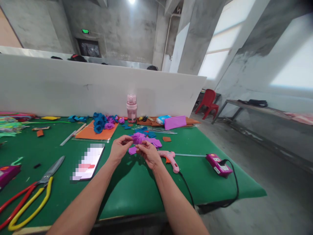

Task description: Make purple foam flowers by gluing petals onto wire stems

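The left hand [119, 149] has its fingers [126, 138] clamped on purple felt [139, 137] above the bench [137, 192]; the right hand's [150, 154] meet nearer, grip unclear. Blue rosettes [99, 122], far left, look finished; loose purple pieces [156, 143] seem unassembled.

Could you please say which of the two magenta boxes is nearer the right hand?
The magenta box right of the glue gun, with a black plug in it; the other box is cut off by the picture's left edge.

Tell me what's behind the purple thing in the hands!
Blue scraps lie behind the purple thing; the bottle and white board stand further back. Whatever it covers can't be seen.
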Motion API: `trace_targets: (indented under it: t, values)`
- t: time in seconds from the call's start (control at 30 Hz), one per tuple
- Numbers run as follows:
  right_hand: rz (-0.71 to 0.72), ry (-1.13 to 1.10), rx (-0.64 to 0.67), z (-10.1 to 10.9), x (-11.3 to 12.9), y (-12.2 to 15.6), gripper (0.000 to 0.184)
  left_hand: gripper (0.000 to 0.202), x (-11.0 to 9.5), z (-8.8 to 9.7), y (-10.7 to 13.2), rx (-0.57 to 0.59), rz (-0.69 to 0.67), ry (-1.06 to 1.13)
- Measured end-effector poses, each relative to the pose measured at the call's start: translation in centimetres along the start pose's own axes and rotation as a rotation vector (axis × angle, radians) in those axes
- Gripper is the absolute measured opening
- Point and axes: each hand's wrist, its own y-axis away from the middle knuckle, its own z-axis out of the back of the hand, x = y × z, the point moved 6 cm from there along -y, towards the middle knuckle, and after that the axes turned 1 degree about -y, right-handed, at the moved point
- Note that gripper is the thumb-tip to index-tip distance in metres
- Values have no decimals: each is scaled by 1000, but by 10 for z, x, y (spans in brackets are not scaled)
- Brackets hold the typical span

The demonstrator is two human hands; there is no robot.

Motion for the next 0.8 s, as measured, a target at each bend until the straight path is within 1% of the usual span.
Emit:
trace_targets:
  t: [0.1,0.17,0.23,0.33,0.47,0.67,0.8]
  values:
    - [12,-21,-10,0,2,0,38,22,2,0,1,-28,34,78]
    - [30,-41,-25,1,4,0,38,26,10,-3,2,-15,116,121]
    - [44,-58,-37,2,4,0,39,29,18,-9,4,49,210,174]
    - [53,-68,-64,5,4,-2,39,32,23,-20,8,146,290,300]
    - [87,-56,-120,9,5,-4,39,31,22,-26,11,181,368,453]
    - [112,37,-104,6,5,-3,37,30,21,-29,14,193,411,510]
    - [106,55,-76,3,6,-1,36,31,21,-28,14,160,412,491]
